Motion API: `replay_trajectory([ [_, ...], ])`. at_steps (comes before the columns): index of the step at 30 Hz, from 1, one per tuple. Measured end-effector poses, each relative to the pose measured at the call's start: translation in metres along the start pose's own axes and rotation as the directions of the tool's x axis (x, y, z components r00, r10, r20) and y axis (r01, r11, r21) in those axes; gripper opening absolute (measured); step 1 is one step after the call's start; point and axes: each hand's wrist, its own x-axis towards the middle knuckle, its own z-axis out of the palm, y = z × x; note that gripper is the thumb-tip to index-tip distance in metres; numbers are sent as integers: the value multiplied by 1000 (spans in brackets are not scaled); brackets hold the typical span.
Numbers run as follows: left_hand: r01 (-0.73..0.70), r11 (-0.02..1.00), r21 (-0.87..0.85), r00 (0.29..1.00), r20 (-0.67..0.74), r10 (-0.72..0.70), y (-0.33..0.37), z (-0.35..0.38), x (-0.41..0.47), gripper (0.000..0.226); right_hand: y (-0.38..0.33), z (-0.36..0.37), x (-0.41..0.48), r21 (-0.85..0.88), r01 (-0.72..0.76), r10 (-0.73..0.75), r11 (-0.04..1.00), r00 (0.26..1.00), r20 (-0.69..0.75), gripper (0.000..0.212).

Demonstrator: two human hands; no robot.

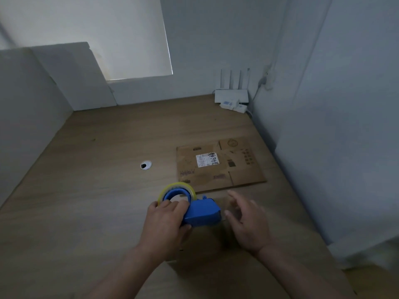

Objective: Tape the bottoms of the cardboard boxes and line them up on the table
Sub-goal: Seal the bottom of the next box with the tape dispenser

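Left hand: fingers and thumb are curled round the near end of a blue tape dispenser, gripping it above the table. The fingertips lie over the hub of the tape roll, a yellowish ring mounted at the dispenser's far left end. The dispenser's body points to the right.

Right hand: held wide, fingers spread and holding nothing, just beside the right end of the dispenser. The hand is blurred, and contact between the thumb and the dispenser cannot be confirmed.

Cardboard box: one box, folded flat, lies on the table beyond the hands and slightly to the right, near the right wall. It carries a white label with dark handwriting beside it and several printed marks. Its near edge is close to the tape roll but apart from it. A faint tan outline shows directly under the hands. Whether it is a second box or the tabletop cannot be told.

Other items: a round cable hole with a pale rim sits in the tabletop, left of the flat box. A white router with four upright antennas stands in the far right corner, with small white units just in front of it. A white board leans at the far left corner.
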Motion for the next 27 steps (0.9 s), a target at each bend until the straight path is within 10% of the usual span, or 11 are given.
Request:
replay_trajectory([
  [9,-50,997,64,994,97,44,1,-6,4,34,3,-1,8,-14,8,-7,1000,998,65,10],
  [27,-95,995,42,983,163,87,-3,-8,16,37,3,-1,8,-11,-29,29,1000,997,67,24],
])
